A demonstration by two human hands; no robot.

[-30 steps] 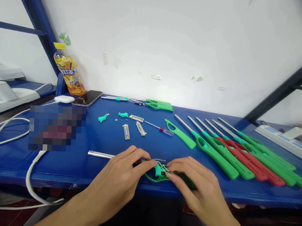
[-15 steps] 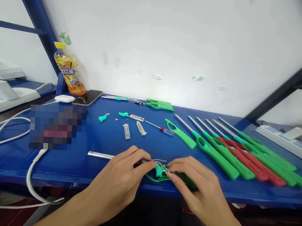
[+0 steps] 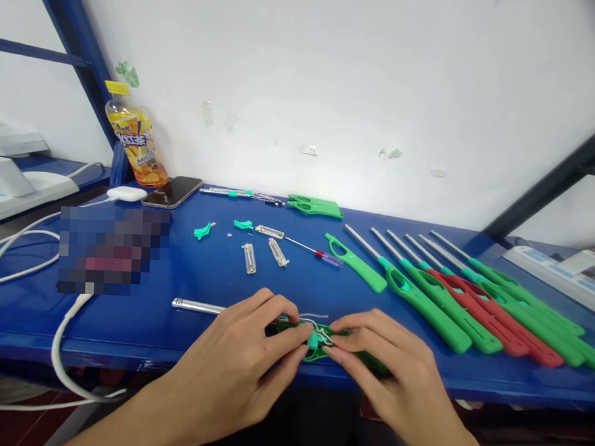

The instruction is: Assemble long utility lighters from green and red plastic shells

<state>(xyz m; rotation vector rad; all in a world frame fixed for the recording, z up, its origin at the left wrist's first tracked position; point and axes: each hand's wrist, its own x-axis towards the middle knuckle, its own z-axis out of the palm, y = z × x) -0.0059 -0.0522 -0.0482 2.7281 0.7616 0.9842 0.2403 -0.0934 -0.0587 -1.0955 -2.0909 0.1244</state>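
An opened green gas lighter (image 3: 316,356) lies near the table's front edge, its silver tube (image 3: 198,305) reaching out to the left beneath my hand. Inside the handle shell sits a teal trigger (image 3: 314,341), pinched between the thumb and index finger of my left hand (image 3: 245,355). Thin bare wires (image 3: 321,328) curl over the shell beside the trigger. My right hand (image 3: 394,365) closes its fingertips around the wire ends at the trigger's right side and covers much of the handle's right part.
Whole green and red lighters (image 3: 437,301) lie in a row at right. A screwdriver (image 3: 329,258), clear fuel tanks (image 3: 278,253), loose teal triggers (image 3: 243,225) and green shells (image 3: 318,207) lie beyond my hands. A phone (image 3: 173,192), a bottle (image 3: 139,147) and cables (image 3: 60,351) occupy the left.
My left thumb has come forward to the near side of the trigger, so thumb and index finger now pinch it. The right fingers have barely shifted at the wires.
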